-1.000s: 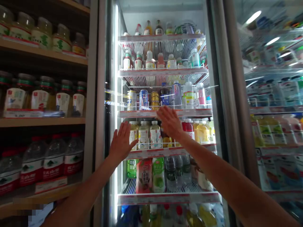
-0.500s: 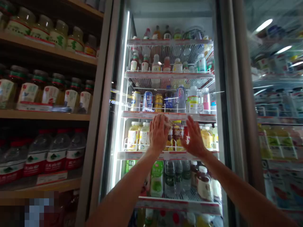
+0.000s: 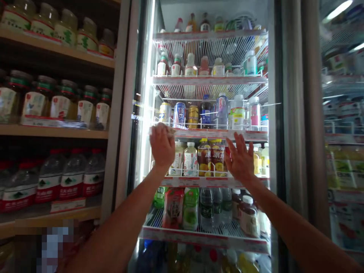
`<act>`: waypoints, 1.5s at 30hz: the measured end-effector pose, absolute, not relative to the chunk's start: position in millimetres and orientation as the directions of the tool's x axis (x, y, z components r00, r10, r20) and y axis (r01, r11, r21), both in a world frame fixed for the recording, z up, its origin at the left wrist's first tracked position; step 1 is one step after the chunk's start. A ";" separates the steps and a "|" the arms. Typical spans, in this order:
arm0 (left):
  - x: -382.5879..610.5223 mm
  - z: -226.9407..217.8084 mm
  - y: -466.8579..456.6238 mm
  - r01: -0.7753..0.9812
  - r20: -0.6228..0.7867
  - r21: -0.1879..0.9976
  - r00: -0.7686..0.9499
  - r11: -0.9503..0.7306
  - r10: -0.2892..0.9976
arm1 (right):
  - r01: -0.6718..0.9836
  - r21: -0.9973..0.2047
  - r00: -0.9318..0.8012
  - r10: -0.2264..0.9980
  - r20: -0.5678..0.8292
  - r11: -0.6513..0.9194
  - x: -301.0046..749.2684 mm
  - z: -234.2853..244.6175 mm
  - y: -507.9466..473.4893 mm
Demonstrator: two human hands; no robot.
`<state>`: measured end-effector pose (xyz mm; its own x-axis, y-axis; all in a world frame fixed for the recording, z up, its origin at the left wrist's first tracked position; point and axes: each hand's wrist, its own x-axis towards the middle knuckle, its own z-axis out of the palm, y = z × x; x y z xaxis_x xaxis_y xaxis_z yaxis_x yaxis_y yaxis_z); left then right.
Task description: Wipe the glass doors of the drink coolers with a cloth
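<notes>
My left hand (image 3: 161, 148) presses a pale, crumpled cloth (image 3: 171, 131) to the front of a lit drinks fridge, near its left side. The fingers are bent over the cloth and hide part of it. Further right, my right hand (image 3: 241, 159) is raised with its fingers spread and holds nothing; its palm faces the glass, and whether it touches is hard to tell. Faint reflections lie on the glass. Between the hands, behind it, stand brown-labelled drink bottles with yellow caps (image 3: 218, 157) and a white-capped bottle (image 3: 190, 159).
Wire shelves with bottles and cans, such as a gold can (image 3: 193, 115), fill the fridge. On the left, a wooden shelf (image 3: 57, 131) bears jars and red-capped water bottles (image 3: 69, 176). A metal door frame (image 3: 292, 113) runs down the right side, beside another glass-fronted fridge.
My left hand has moved left across the glass with the cloth, uncovering bottles in the middle. My right hand has shifted slightly right, its fingers more spread. The view has shifted a little.
</notes>
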<state>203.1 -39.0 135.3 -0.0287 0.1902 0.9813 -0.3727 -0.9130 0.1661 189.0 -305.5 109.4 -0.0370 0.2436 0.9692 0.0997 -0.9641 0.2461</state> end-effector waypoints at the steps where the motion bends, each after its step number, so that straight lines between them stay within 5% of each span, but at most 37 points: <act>1: 202.2 129.2 -61.7 -0.402 0.996 0.048 -0.055 -0.914 0.077 | 0.094 0.252 -0.037 0.250 0.968 -0.963 189.1 109.4 -306.5; 4: 200.9 110.7 -110.5 -0.427 0.949 -0.316 -0.138 -0.847 -0.284 | 0.079 0.278 -0.059 0.274 0.960 -0.957 190.2 109.1 -310.0; 6: 203.1 105.9 -102.2 -0.400 0.924 -0.381 -0.149 -0.834 -0.351 | 0.082 0.286 -0.074 0.281 0.957 -0.955 191.0 108.6 -311.3; 8: 207.8 109.6 -67.3 -0.374 0.961 -0.276 -0.133 -0.885 -0.243 | 0.084 0.281 -0.078 0.275 0.958 -0.956 191.4 108.2 -310.8; 11: 214.7 118.4 -25.7 -0.333 0.981 0.075 -0.147 -0.940 0.130 | 0.075 0.261 -0.066 0.256 0.964 -0.962 191.4 107.9 -308.1; 12: 215.6 118.3 -26.1 -0.330 0.971 0.112 -0.163 -0.937 0.174 | 0.073 0.256 -0.065 0.252 0.966 -0.964 191.4 107.9 -307.4; 14: 215.1 111.4 -47.6 -0.337 0.978 -0.001 -0.196 -0.941 0.069 | 0.076 0.258 -0.070 0.253 0.965 -0.963 191.1 107.9 -307.2; 16: 213.3 99.9 -76.4 -0.345 0.951 -0.284 -0.217 -0.895 -0.218 | 0.085 0.267 -0.078 0.261 0.962 -0.960 190.9 107.8 -308.6; 18: 212.6 91.2 -85.7 -0.343 0.898 -0.439 -0.199 -0.830 -0.392 | 0.094 0.275 -0.080 0.268 0.960 -0.957 190.8 107.3 -310.5; 20: 214.2 90.1 -67.1 -0.341 0.921 -0.389 -0.177 -0.856 -0.348 | 0.096 0.271 -0.086 0.263 0.961 -0.958 191.1 106.3 -311.5; 23: 217.5 95.3 -26.1 -0.371 0.973 -0.026 -0.223 -0.928 0.062 | 0.087 0.260 -0.088 0.252 0.964 -0.962 192.5 104.7 -310.8; 25: 216.8 92.4 -22.3 -0.407 0.954 0.059 -0.244 -0.912 0.171 | 0.080 0.250 -0.085 0.243 0.966 -0.965 193.4 104.0 -310.1; 30: 212.1 62.6 -53.9 -0.442 0.920 -0.392 -0.168 -0.807 -0.355 | 0.086 0.249 -0.106 0.239 0.965 -0.965 193.0 103.0 -312.4; 32: 213.4 59.1 -38.7 -0.424 0.934 -0.358 -0.169 -0.832 -0.315 | 0.083 0.250 -0.110 0.241 0.964 -0.965 192.4 102.2 -313.0; 35: 216.4 64.4 -5.4 -0.386 0.973 -0.035 -0.222 -0.922 0.056 | 0.074 0.236 -0.113 0.227 0.967 -0.969 192.1 100.7 -311.7; 37: 215.6 65.0 -3.8 -0.389 0.960 0.065 -0.228 -0.919 0.165 | 0.075 0.222 -0.105 0.213 0.971 -0.972 191.9 99.9 -310.3; 39: 212.8 59.2 -20.2 -0.398 0.977 -0.024 -0.206 -0.917 0.064 | 0.086 0.209 -0.098 0.200 0.975 -0.974 191.6 99.5 -309.7; 42: 210.0 47.1 -38.2 -0.398 0.944 -0.330 -0.168 -0.856 -0.285 | 0.100 0.209 -0.096 0.199 0.975 -0.973 190.7 99.4 -310.8; 43: 210.4 44.9 -34.8 -0.386 0.932 -0.361 -0.162 -0.849 -0.323 | 0.100 0.210 -0.100 0.200 0.975 -0.973 190.5 99.4 -311.2; 45: 212.7 44.3 -16.5 -0.353 0.968 -0.234 -0.167 -0.906 -0.185 | 0.097 0.207 -0.107 0.197 0.975 -0.973 190.4 99.1 -311.6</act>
<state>212.7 -16.5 44.3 -0.1672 -0.1846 0.9685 -0.3534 -0.9058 -0.2337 190.4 -311.6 99.1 -0.1068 0.1969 0.9746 0.0969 -0.9735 0.2073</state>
